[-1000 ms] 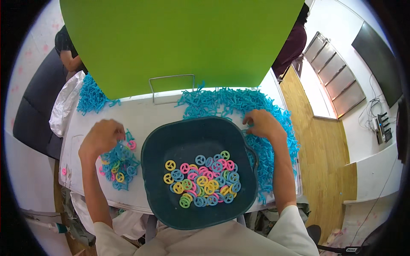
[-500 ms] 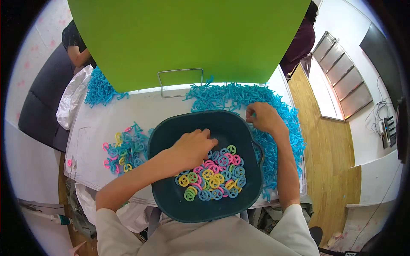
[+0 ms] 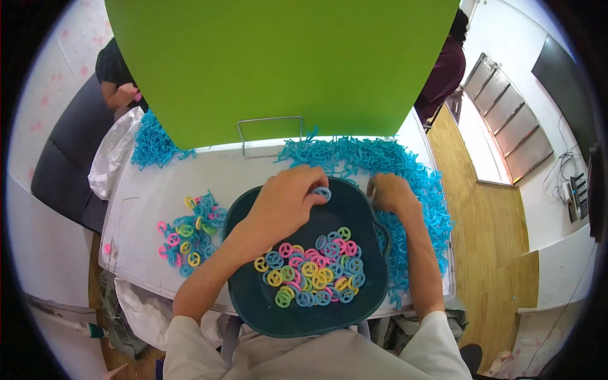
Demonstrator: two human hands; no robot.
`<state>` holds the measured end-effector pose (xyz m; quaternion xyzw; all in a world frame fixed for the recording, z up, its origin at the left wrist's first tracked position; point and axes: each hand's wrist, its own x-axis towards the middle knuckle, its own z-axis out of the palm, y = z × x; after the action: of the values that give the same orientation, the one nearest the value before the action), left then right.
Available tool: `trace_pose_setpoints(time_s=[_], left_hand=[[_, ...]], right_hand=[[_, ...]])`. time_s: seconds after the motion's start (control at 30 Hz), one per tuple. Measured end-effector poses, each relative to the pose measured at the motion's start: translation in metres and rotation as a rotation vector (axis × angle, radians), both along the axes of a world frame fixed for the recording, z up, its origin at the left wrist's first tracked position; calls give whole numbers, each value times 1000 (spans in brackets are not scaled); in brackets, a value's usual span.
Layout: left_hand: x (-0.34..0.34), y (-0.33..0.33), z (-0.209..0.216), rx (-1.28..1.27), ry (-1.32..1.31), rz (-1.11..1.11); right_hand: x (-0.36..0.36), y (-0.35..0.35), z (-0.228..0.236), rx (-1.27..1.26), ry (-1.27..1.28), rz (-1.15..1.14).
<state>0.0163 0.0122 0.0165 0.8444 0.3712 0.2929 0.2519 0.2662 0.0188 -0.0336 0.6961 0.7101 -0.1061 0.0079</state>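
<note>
Blue wheel (image 3: pixel 322 192) sits pinched between the thumb and fingers of the left hand (image 3: pixel 284 199), over the far part of the dark green basin (image 3: pixel 254 305); the grip is nearly closed. The right hand (image 3: pixel 394 194) is curled, fingers bent down at the basin's far right corner beside the blue stick pile (image 3: pixel 425 215); whether it has hold of a piece I cannot tell.

The basin's near edge juts past the near edge of the white table (image 3: pixel 136 215). Its right rim lies up against the blue stick pile, which bends round the far right corner and leaves little margin there. On the left, the mixed heap (image 3: pixel 196 231) of wheels and sticks lies just beside the rim, partly behind the left forearm. Bare tabletop stretches from that heap to the table's left edge and far toward the wire stand (image 3: pixel 271 118) at the foot of the green panel (image 3: pixel 278 69). Inside the basin, loose wheels (image 3: pixel 310 269) gather toward the near right, with bare floor on the far side.

Half a second ago the left hand was lower over the loose wheels; now it is farther off, showing the blue wheel. The right hand remains in about the same place.
</note>
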Motion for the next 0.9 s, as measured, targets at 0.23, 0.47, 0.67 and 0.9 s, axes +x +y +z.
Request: trace_pose_setpoints(time_s=[0.23, 0.47, 0.67, 0.9], left_hand=[[1, 6, 30, -170, -338, 65], [6, 5, 23, -332, -518, 14], [6, 4, 28, -627, -738, -169], [2, 7, 22, -500, -761, -110]], right_hand=[[2, -3, 31, 126, 250, -31], [-29, -20, 70, 471, 1230, -98], [-59, -27, 57, 315, 1649, -89], [-61, -28, 62, 137, 1471, 116]])
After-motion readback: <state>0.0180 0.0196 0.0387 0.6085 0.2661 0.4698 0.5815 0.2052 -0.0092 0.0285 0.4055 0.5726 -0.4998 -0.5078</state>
